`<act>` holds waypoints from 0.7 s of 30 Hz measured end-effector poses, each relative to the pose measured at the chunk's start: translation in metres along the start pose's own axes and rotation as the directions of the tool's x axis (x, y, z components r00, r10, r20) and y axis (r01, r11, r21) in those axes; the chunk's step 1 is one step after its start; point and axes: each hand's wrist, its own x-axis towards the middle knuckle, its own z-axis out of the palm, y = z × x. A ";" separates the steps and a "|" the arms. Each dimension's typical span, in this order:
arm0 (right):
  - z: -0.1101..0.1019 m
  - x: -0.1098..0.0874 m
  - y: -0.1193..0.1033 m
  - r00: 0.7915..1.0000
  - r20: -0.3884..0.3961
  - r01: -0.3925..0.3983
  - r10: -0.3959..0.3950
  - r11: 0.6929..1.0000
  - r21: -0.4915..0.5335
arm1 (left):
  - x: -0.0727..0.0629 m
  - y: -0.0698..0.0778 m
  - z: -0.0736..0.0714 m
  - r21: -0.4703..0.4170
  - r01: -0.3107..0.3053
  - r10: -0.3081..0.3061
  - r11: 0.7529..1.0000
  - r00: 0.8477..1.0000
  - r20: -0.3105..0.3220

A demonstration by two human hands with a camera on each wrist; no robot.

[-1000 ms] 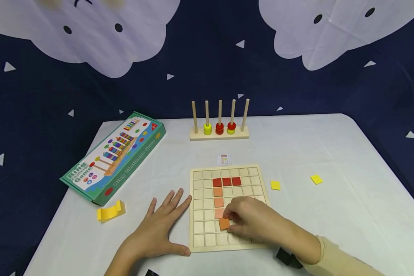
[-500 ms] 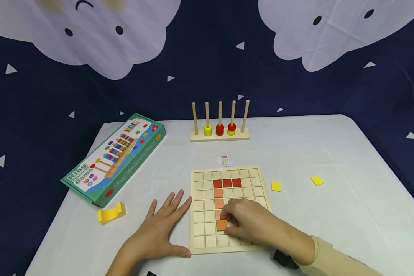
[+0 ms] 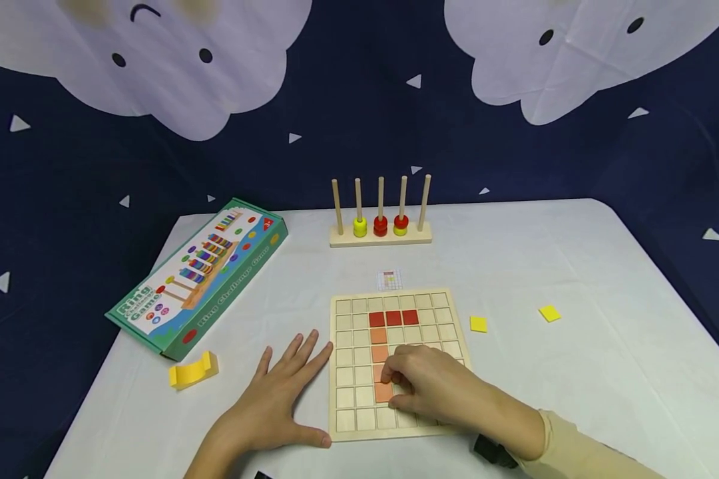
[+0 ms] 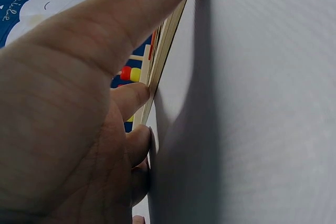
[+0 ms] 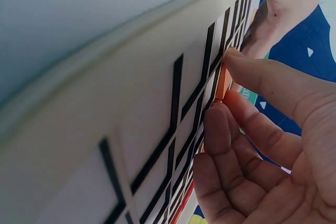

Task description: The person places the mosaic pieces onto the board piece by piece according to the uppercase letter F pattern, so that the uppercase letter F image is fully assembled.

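Note:
My right hand (image 3: 434, 379) is over the wooden grid board (image 3: 347, 436), thumb and forefinger pinching the edges of an orange square tile (image 3: 383, 392). The tile lies in a cell at the lower end of a column of orange tiles (image 3: 379, 335). In the right wrist view the orange tile (image 5: 224, 80) shows between thumb and forefinger, the other fingers curled beside the grid. Red tiles (image 3: 393, 319) form a row at the column's top. My left hand (image 3: 275, 402) lies spread on the white table, with thumb tip and forefinger tip at the board's left edge.
Two yellow tiles (image 3: 478, 324) lie right of the board. A small printed grid card (image 3: 389, 279) sits behind it. Further back stands a peg rack (image 3: 380, 241) with red and yellow rings. A green game box (image 3: 198, 279) and a yellow curved block (image 3: 194, 370) are at left.
The orange tile, tilted over the grid a second ago, now lies squared in its cell below the others. My right hand shifted slightly left with it. My left hand stayed in place.

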 end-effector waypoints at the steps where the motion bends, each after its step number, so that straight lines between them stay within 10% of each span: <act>1: 0.000 0.000 0.000 1.000 -0.001 0.002 -0.002 1.000 0.001 | 0.000 0.000 0.000 -0.001 -0.002 0.002 1.000 1.000 -0.001; 21: 0.002 -0.001 -0.001 1.000 0.017 -0.002 0.002 1.000 0.007 | 0.000 -0.002 0.001 0.007 -0.011 0.011 1.000 1.000 -0.007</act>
